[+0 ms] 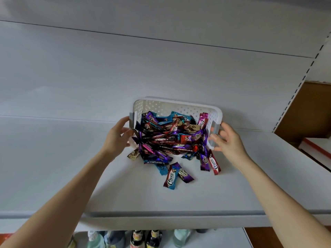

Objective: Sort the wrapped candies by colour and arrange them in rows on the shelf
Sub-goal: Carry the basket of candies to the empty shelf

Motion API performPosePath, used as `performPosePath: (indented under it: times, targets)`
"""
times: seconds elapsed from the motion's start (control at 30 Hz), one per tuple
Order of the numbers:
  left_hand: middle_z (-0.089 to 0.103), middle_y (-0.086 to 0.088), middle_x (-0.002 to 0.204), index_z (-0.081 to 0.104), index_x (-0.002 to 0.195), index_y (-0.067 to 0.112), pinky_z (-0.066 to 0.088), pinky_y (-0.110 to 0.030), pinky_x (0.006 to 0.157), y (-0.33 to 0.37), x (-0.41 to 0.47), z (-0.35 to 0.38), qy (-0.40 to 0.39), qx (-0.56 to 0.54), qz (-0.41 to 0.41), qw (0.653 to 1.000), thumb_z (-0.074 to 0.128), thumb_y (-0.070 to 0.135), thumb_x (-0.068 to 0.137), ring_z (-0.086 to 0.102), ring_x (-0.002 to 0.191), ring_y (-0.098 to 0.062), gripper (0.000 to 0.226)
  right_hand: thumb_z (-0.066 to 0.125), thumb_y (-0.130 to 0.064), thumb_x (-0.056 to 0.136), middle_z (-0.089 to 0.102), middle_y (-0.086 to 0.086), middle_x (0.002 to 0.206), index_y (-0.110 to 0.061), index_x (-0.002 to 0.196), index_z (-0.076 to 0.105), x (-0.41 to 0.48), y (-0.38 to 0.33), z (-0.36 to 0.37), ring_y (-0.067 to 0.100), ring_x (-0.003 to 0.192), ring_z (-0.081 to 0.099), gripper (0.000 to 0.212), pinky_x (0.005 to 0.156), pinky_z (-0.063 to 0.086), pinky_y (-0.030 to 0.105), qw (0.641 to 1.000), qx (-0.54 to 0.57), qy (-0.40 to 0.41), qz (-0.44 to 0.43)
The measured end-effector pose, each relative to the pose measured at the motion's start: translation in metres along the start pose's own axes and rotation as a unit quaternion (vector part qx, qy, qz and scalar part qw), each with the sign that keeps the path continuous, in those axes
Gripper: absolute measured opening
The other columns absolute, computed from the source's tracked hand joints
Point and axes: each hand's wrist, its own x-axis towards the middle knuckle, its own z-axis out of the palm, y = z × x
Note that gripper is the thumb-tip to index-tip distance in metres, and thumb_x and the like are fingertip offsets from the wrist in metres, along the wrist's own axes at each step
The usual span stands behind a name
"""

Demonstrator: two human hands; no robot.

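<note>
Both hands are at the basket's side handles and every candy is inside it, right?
Not every candy: the head view shows candies spilled from the basket onto the shelf. The left hand and right hand are at its side handles.

Glossy foil candies (172, 138), perforated plastic basket (177, 104)

1. L hand (119, 136) & R hand (228, 141): both bare, fingers (226, 126) slim & long-ish.
2. L forearm (71, 185) & R forearm (274, 185): bare all the way to bottom edge of view, slender.
3. Upper arms, clothing: out of view, can't tell.
</note>
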Motion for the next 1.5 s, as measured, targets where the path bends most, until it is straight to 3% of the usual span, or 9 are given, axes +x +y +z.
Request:
performPosePath:
  times: [0.13,0.27,0.5,0.63,0.7,0.8,0.97,1.2,1.5]
  targets:
    - [0.062,-0.001,0.084,0.045,0.119,0.027,0.052,-0.021,0.056,0.002,0.002,0.0,0.01,-0.021,0.002,1.0,0.042,0.0,0.097,0.059,0.071,-0.016,0.035,0.046,0.0,0.093,0.062,0.004,0.099,-0.024,0.116,0.045,0.004,0.004,0.005,0.015,0.088,0.062,0.033,0.068,0.056,0.028,1.0,-0.01,0.013,-0.013]
    - [0.062,-0.001,0.08,0.046,0.115,0.025,0.049,-0.015,0.055,0.002,0.003,0.001,0.023,-0.028,0.017,0.999,0.039,-0.001,0.097,0.06,0.06,-0.003,0.032,0.045,0.002,0.093,0.061,0.004,0.098,-0.02,0.116,0.045,0.007,0.01,0.011,0.016,0.087,0.061,0.032,0.064,0.053,0.02,0.999,0.01,0.033,-0.029]
    - [0.063,-0.001,0.078,0.046,0.112,0.018,0.046,-0.008,0.054,0.0,0.006,0.002,0.042,-0.017,0.044,0.998,0.039,-0.003,0.097,0.058,0.054,0.005,0.026,0.047,0.003,0.091,0.061,-0.001,0.09,-0.018,0.111,0.046,0.014,0.02,0.019,0.004,0.077,0.06,0.029,0.081,0.048,0.037,0.997,-0.001,0.072,-0.042]
    - [0.064,0.002,0.078,0.048,0.109,0.02,0.048,-0.021,0.064,-0.003,0.009,-0.001,0.057,-0.001,0.051,0.997,0.041,-0.002,0.096,0.058,0.064,-0.009,0.027,0.047,0.003,0.091,0.061,-0.001,0.092,-0.015,0.107,0.048,0.018,0.02,0.024,0.007,0.083,0.059,0.024,0.083,0.047,0.039,0.995,-0.005,0.082,-0.049]
    - [0.065,0.001,0.078,0.05,0.108,0.02,0.045,-0.023,0.064,-0.004,0.012,-0.004,0.061,0.01,0.056,0.997,0.044,-0.002,0.095,0.055,0.065,-0.016,0.026,0.049,0.001,0.091,0.062,-0.002,0.093,-0.015,0.103,0.049,0.02,0.017,0.025,0.015,0.089,0.06,0.02,0.084,0.046,0.037,0.994,-0.011,0.089,-0.059]
    - [0.066,0.001,0.079,0.051,0.108,0.02,0.043,-0.012,0.056,0.0,0.017,-0.007,0.068,0.018,0.066,0.995,0.047,-0.002,0.094,0.056,0.057,-0.001,0.027,0.048,0.002,0.091,0.06,-0.001,0.095,-0.016,0.102,0.047,0.026,0.011,0.025,0.015,0.091,0.059,0.021,0.084,0.046,0.03,0.993,-0.022,0.088,-0.07]
    - [0.067,-0.002,0.085,0.051,0.109,0.02,0.051,-0.036,0.081,0.011,0.026,-0.012,0.064,-0.015,0.063,0.996,0.045,-0.004,0.094,0.059,0.084,-0.026,0.029,0.047,0.001,0.092,0.059,0.0,0.094,-0.014,0.101,0.046,0.036,-0.002,0.024,0.005,0.085,0.057,0.018,0.073,0.044,0.01,0.992,-0.025,0.089,-0.09]
    - [0.066,-0.007,0.092,0.051,0.11,0.018,0.049,-0.033,0.083,0.017,0.03,-0.014,0.081,-0.024,0.066,0.994,0.046,-0.003,0.094,0.06,0.09,-0.026,0.027,0.046,0.0,0.093,0.057,-0.002,0.098,-0.016,0.104,0.044,0.041,-0.014,0.026,-0.001,0.089,0.057,0.019,0.077,0.05,0.016,0.988,-0.016,0.087,-0.124]
    - [0.066,-0.008,0.1,0.051,0.113,0.016,0.048,-0.03,0.081,0.029,0.028,-0.017,0.091,-0.028,0.076,0.993,0.047,-0.001,0.095,0.062,0.093,-0.023,0.026,0.046,-0.001,0.093,0.057,0.01,0.105,-0.028,0.097,0.044,0.042,-0.028,0.023,0.018,0.1,0.056,0.028,0.094,0.046,0.041,0.984,-0.018,0.097,-0.145]
